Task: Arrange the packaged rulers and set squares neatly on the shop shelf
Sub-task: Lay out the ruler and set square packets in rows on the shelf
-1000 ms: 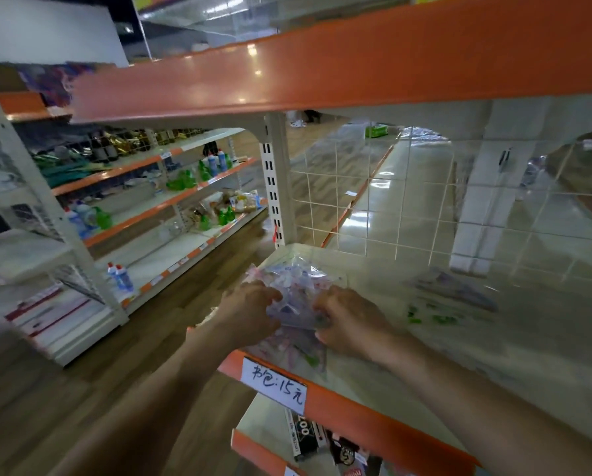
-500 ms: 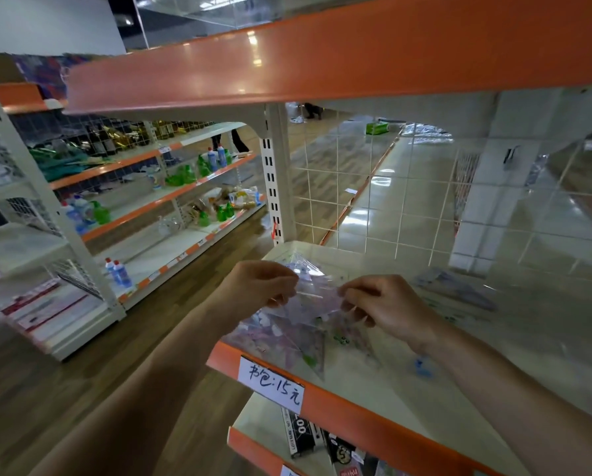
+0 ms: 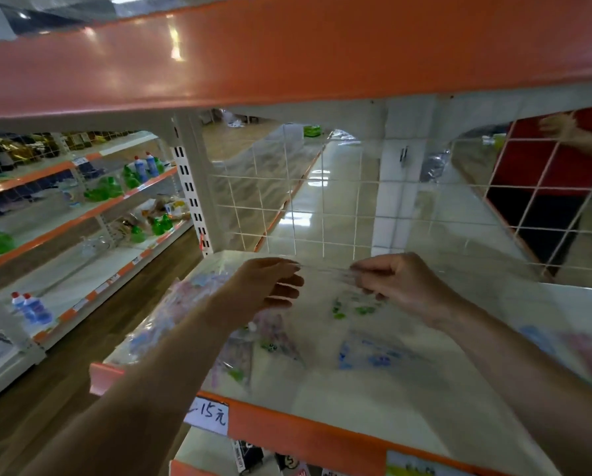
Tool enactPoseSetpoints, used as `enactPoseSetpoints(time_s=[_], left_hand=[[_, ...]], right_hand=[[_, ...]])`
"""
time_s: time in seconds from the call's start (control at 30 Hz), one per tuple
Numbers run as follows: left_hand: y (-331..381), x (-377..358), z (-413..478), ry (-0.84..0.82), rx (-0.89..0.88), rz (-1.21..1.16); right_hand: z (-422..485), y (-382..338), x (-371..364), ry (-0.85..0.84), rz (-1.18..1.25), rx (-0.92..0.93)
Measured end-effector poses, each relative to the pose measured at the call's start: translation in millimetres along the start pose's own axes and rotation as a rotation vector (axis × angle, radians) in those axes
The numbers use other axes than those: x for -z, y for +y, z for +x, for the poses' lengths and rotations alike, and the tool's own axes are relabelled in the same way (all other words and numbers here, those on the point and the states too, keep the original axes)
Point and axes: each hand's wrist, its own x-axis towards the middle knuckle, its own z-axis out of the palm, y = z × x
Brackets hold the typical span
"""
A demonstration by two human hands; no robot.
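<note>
A clear packaged set square (image 3: 325, 268), seen edge-on, hangs level above the white shelf (image 3: 356, 407). My right hand (image 3: 401, 283) pinches its right end, and my left hand (image 3: 270, 286) holds its left end at the thumb tip. Beneath my hands, loose packs lie flat on the shelf: a pile with pink and blue print (image 3: 195, 297) at the left, one with green print (image 3: 353, 305), one with blue print (image 3: 373, 353), and another partly hidden under my left forearm (image 3: 274, 338).
An orange shelf (image 3: 287, 53) hangs low overhead. A white wire grid (image 3: 305, 207) backs the shelf; behind it stands a person in red (image 3: 545, 159). A price label (image 3: 207, 415) sits on the orange front edge. More packs (image 3: 562, 341) lie far right.
Both hands have lifted one pack off the pile at the shelf's front left and carried it up and toward the back. It has turned level.
</note>
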Motion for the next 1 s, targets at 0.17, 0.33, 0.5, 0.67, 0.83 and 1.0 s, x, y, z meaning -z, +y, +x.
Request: enactPoseSetpoints(time_s=[0.17, 0.33, 0.5, 0.67, 0.83, 1.0], left_hand=[[5, -38, 23, 0.061, -0.024, 0.318], [0, -33, 28, 0.088, -0.088, 0.489], [-2, -9, 17, 0.118, -0.194, 0.643], [1, 29, -6, 0.209, -0.204, 0.757], [1, 74, -28, 0.311, -0.121, 0.892], [-11, 102, -43, 0.359, -0.072, 1.015]], right_hand=[[13, 25, 42, 0.244, -0.318, -0.071], [15, 40, 41, 0.172, -0.465, -0.116], [16, 37, 43, -0.031, -0.669, -0.225], [19, 20, 24, 0.007, -0.786, -0.053], [16, -22, -41, -0.215, -0.51, 0.029], [29, -40, -113, -0.335, -0.712, -0.067]])
